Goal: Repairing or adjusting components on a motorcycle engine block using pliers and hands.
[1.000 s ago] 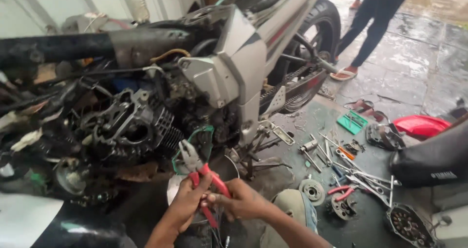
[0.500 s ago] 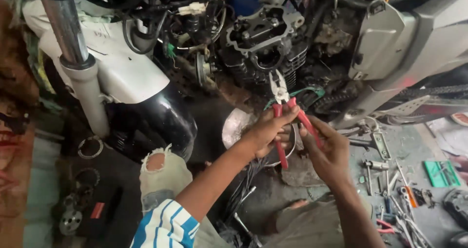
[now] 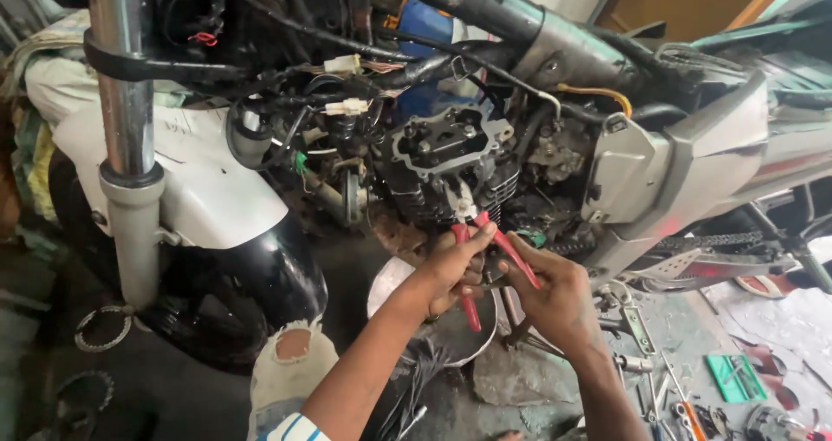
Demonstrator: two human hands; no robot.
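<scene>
Red-handled pliers (image 3: 472, 242) gripped in left hand (image 3: 451, 268); right hand (image 3: 555, 298) alongside.

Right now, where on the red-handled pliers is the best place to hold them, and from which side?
Hold the pliers by the two red handles, from below, away from the engine. The metal nose points up against the engine; the handles splay down toward the left hand and right hand.

The engine (image 3: 451, 159) sits mid-frame; the fork tube (image 3: 127, 138) stands to its left, the side panel (image 3: 667, 177) to its right, pliers (image 3: 481, 250) just before it, scattered tools (image 3: 693, 389) lower right.
</scene>
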